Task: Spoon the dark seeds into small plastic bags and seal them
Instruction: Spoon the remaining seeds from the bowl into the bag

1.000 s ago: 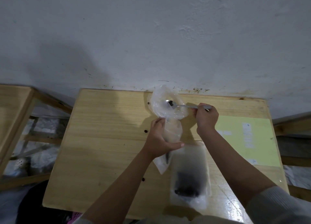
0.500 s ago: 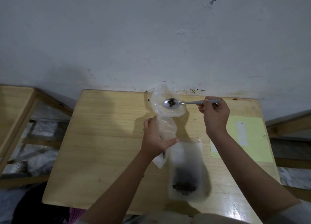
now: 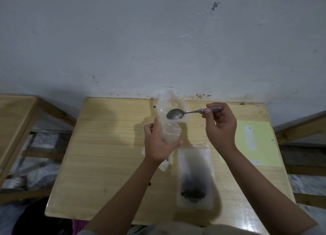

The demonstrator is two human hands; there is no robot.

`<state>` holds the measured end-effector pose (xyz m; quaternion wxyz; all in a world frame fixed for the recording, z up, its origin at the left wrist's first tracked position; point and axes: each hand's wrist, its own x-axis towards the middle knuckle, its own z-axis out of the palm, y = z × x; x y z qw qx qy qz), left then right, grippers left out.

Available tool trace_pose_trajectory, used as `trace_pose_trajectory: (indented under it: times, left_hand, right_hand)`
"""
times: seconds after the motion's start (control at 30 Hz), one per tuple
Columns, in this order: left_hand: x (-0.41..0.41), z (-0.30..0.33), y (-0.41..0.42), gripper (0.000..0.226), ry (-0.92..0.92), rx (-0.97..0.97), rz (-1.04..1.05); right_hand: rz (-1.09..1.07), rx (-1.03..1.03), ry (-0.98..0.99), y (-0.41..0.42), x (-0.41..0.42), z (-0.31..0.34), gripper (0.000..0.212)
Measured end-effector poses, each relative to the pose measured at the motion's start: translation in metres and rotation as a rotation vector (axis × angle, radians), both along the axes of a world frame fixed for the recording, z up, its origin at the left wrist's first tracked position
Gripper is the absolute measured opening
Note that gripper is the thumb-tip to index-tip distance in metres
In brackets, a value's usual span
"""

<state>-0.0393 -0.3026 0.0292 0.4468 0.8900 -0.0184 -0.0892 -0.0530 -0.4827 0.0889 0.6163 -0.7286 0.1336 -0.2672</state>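
Note:
My left hand (image 3: 157, 143) grips a small clear plastic bag (image 3: 170, 109) upright around its middle, with the mouth spread wide at the top. My right hand (image 3: 220, 128) pinches the handle of a metal spoon (image 3: 176, 113). The spoon's bowl sits at the bag's open mouth and looks bare of seeds. A larger clear bag (image 3: 194, 174) lies flat on the wooden table (image 3: 105, 155) below my right wrist, with a heap of dark seeds (image 3: 193, 193) at its near end.
A pale yellow sheet (image 3: 255, 143) lies on the table's right side. A few loose seeds dot the tabletop. A white wall stands right behind the table. Another wooden table (image 3: 15, 114) stands to the left, across a gap.
The spoon held dark seeds half a second ago and its bowl now looks bare. My right hand has drawn back to the right, so the bowl sits at the bag's mouth.

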Motion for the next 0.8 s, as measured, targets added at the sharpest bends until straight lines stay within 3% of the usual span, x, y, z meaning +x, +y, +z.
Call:
trace_pose_trajectory:
  times: [0.13, 0.23, 0.37, 0.47, 0.67, 0.8]
  left_hand:
    - [0.005, -0.002, 0.005, 0.122, 0.034, 0.015, -0.015]
    - [0.011, -0.006, 0.007, 0.112, 0.033, -0.008, -0.068]
    - [0.015, -0.01, 0.006, 0.095, 0.091, -0.093, -0.117]
    - [0.016, -0.011, 0.004, 0.085, 0.236, -0.166, -0.151]
    - [0.021, -0.016, -0.006, 0.087, 0.38, -0.187, -0.29]
    - [0.023, -0.017, -0.015, 0.093, 0.326, -0.149, -0.281]
  right_hand:
    - [-0.189, 0.082, 0.059, -0.011, 0.023, -0.019, 0.015]
    - [-0.198, 0.026, 0.129, -0.015, 0.037, -0.043, 0.017]
    - [-0.078, -0.124, 0.168, -0.011, 0.053, -0.065, 0.012]
    - [0.043, -0.176, 0.216, -0.019, 0.072, -0.069, 0.009]
    - [0.298, -0.248, 0.379, -0.039, 0.11, -0.064, 0.008]
    - [0.382, -0.229, 0.448, -0.043, 0.117, -0.066, 0.025]
